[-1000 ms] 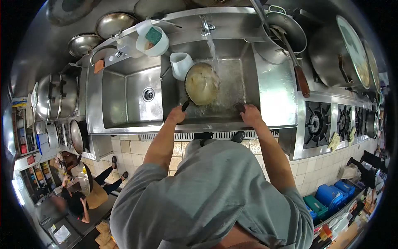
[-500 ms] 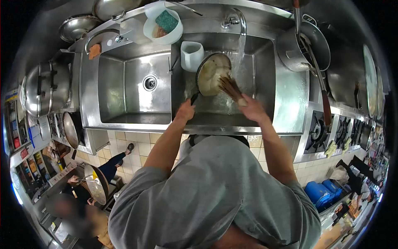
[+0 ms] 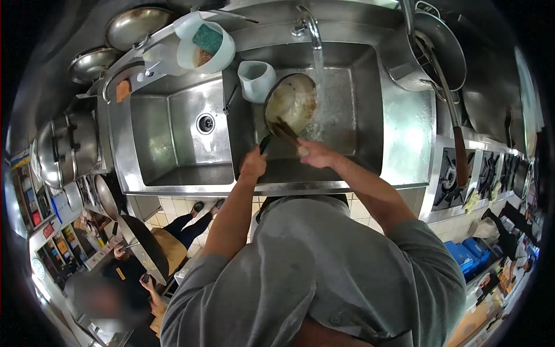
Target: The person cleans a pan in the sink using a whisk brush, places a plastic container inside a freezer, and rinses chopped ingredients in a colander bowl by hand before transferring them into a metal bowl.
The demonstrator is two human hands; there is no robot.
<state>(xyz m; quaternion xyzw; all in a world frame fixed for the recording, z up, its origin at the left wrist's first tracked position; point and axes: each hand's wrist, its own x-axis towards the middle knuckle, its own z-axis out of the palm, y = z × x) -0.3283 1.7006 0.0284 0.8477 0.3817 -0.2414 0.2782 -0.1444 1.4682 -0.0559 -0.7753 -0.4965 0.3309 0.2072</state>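
Observation:
My left hand grips the dark handle of a wok, tilted inside the right sink basin. A bamboo wok brush is in my closed right hand, its bristles against the lower part of the wok's inside. Water pours from the faucet just right of the wok and splashes at its edge. Touching or close beside the wok's upper left stands a white plastic pitcher.
The left basin has a drain. Behind it, a white tub holds a green scouring pad. On the right stand a large pot with long-handled tools and gas burners. Behind me at left, another person holds a large wok.
My right hand has brought the brush left and down, from the wok's right side to its lower part. The view has shifted slightly. At left, the co-worker's wok has tilted.

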